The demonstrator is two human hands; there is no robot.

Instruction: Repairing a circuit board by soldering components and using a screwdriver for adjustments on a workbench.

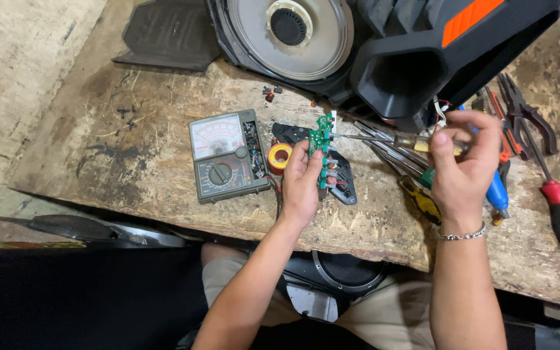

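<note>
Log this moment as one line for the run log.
left hand: holds green circuit board upright | right hand: holds screwdriver, tip at board | near: multimeter, solder spool

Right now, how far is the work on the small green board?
Done: the green circuit board is out of the black speaker case. In hand: the left hand holds the board upright while the right hand puts a screwdriver tip to it. Left: the case lies open and the meter sits unused.

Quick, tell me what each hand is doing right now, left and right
Left hand: closed on the green circuit board, holding it upright over the wooden bench.
Right hand: closed on a screwdriver, its tip at the board.
</note>
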